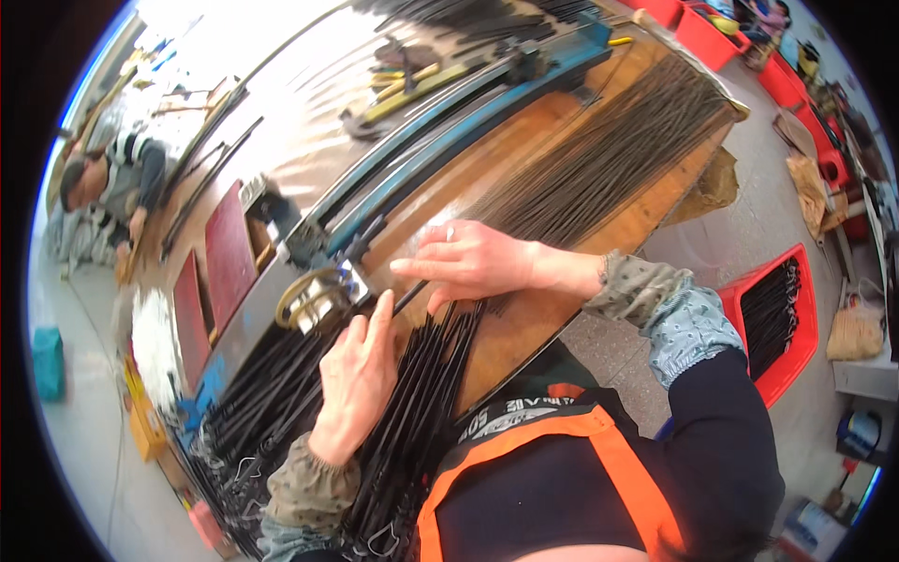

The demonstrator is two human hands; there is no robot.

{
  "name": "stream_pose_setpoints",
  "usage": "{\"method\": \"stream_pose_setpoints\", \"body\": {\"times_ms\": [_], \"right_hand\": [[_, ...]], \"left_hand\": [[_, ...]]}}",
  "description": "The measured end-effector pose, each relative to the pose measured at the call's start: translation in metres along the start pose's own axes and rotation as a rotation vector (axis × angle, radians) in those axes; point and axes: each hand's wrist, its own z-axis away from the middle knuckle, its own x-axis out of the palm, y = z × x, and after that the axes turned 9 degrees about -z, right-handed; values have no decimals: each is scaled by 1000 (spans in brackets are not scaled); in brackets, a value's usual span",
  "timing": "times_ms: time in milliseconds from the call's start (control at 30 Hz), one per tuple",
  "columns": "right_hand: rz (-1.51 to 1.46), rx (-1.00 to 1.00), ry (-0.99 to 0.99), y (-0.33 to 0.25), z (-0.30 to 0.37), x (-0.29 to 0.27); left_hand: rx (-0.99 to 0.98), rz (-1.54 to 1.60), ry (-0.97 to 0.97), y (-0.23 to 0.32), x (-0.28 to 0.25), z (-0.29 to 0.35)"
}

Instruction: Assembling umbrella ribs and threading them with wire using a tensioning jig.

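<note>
My right hand (478, 260) reaches in over the wooden bench, thumb and index finger on either side of a short stretch of thin black rod (409, 298). Just below it, my left hand (361, 375) has its index finger stretched up to that rod, the other fingers loosely bent. Left of both hands sits a metal clamp head with a brass-coloured wheel (314, 298), at the near end of a long blue rail machine (440, 145). Beneath and beside my left hand lie bundles of black rods (426, 375). Finger contact with the rod is partly hidden.
A wide spread of thin dark wires (618, 140) covers the bench's right side. Pliers and a hammer (405, 70) lie behind the rail. A red crate (801, 328) of black rods stands on the right. Another person (112, 192) works at the far left.
</note>
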Motion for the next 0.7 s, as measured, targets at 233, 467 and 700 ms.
{"method": "stream_pose_setpoints", "body": {"times_ms": [233, 467, 700], "right_hand": [[20, 561, 271, 80, 25, -69], [460, 649, 299, 148, 99, -130], [212, 496, 139, 65, 27, -58]], "left_hand": [[168, -213, 232, -41, -58, -72], [246, -271, 202, -49, -46, -98], [277, -185, 84, -27, -35, -117]]}}
